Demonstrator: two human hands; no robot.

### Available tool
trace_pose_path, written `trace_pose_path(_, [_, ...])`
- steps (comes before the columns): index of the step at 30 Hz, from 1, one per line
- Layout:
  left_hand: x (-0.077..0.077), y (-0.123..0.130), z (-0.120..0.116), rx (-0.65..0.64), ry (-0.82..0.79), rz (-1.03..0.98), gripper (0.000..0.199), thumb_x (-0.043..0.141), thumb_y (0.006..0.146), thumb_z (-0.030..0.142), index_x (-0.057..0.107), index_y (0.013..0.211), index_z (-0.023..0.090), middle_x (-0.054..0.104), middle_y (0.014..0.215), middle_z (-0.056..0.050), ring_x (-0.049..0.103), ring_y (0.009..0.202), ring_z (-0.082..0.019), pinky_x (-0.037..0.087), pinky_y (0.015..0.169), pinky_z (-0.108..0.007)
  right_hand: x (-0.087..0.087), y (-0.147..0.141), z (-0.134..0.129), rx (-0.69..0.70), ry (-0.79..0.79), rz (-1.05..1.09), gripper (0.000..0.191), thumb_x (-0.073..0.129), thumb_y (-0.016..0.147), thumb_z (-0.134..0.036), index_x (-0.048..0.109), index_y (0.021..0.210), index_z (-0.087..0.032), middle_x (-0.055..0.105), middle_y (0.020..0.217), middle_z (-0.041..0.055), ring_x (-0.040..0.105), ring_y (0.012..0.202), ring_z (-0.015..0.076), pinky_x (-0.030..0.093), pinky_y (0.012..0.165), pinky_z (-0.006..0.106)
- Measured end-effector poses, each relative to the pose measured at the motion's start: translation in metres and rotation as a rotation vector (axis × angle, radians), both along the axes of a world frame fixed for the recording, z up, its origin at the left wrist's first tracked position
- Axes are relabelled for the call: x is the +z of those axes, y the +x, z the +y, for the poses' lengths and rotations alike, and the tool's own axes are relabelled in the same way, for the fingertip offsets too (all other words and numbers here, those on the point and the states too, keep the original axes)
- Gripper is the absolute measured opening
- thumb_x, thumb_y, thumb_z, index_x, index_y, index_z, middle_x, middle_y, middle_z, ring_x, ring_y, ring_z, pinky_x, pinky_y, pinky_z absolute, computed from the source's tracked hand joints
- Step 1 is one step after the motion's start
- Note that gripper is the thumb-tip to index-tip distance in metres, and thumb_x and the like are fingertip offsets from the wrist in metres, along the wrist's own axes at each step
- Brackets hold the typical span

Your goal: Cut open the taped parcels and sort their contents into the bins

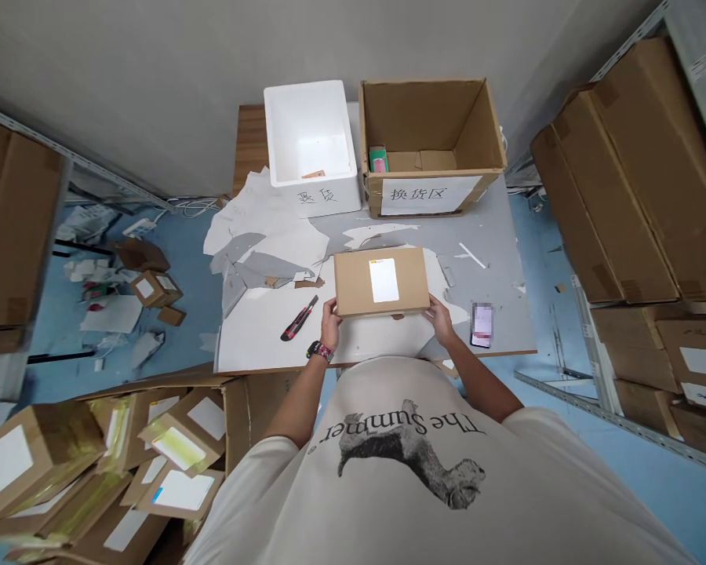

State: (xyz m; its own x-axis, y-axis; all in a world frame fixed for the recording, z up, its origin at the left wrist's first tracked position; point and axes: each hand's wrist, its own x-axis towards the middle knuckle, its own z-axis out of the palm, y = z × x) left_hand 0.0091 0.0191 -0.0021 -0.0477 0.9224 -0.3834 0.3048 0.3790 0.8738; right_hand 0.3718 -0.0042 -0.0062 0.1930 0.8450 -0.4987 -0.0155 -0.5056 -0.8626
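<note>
A flat brown cardboard box (354,284) with a white label (384,280) on its top is between my two hands, over the near part of the table. My left hand (330,323) grips its near left corner. At the near right corner, my right hand (439,319) holds the same box, fingers partly hidden by it. Left of the box lies a red and black utility knife (300,318). A phone (482,324) rests on the table to the right of my right hand.
A white foam box (314,192) and an open carton (432,161) with handwritten signs stand at the table's back. The worn tabletop (382,337) has peeling white and grey covering. Parcels (176,451) fill a large carton at lower left. Shelves with cartons (635,180) flank the right.
</note>
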Motion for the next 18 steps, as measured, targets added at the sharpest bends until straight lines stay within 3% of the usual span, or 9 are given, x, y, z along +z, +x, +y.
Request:
trace_pose_path(4, [0.001,-0.012,0.012,0.042,-0.137,-0.008,0.055,0.045,0.108,0.056,0.059,0.155,0.029,0.063,0.167,-0.012,0.065,0.147,-0.032,0.064,0.103,-0.046,0.006,0.002,0.005,0.013,-0.023,0.014,0.076,0.063,0.100,-0.071,0.063,0.169,-0.038,0.068,0.168,0.0044,0.066,0.154,0.0336,0.059,0.123,0.060])
trace_pose_path(7, [0.000,-0.010,0.023,0.073,-0.268,-0.041,0.068,0.056,0.105,0.076,0.061,0.155,0.029,0.067,0.162,-0.017,0.069,0.139,-0.035,0.066,0.098,-0.047,0.013,0.000,0.008,0.025,-0.065,0.065,0.075,0.076,0.097,-0.067,0.065,0.166,-0.039,0.067,0.169,0.0049,0.064,0.156,0.0352,0.055,0.127,0.064])
trace_pose_path(10, [-0.004,-0.004,0.032,0.070,-0.345,-0.193,0.075,0.063,0.101,0.081,0.064,0.156,0.029,0.069,0.161,-0.019,0.073,0.135,-0.035,0.068,0.098,-0.048,0.015,-0.001,0.013,0.055,-0.079,0.136,0.077,0.078,0.096,-0.064,0.065,0.166,-0.035,0.068,0.168,0.0076,0.063,0.157,0.0359,0.051,0.130,0.066])
trace_pose_path(14, [-0.009,0.003,0.032,0.075,-0.284,-0.250,0.073,0.069,0.099,0.077,0.066,0.154,0.028,0.068,0.164,-0.017,0.071,0.143,-0.033,0.065,0.110,-0.047,0.011,0.001,0.020,0.060,-0.013,0.191,0.082,0.083,0.090,-0.058,0.063,0.164,-0.029,0.074,0.160,0.0127,0.067,0.151,0.0366,0.053,0.130,0.062])
trace_pose_path(18, [-0.008,0.007,0.012,0.039,-0.122,-0.287,0.080,0.070,0.099,0.072,0.058,0.163,0.027,0.066,0.166,-0.017,0.067,0.150,-0.032,0.058,0.123,-0.051,0.004,0.006,0.012,0.092,0.113,0.187,0.090,0.086,0.084,-0.054,0.058,0.166,-0.029,0.072,0.162,0.0138,0.067,0.152,0.0354,0.052,0.131,0.061])
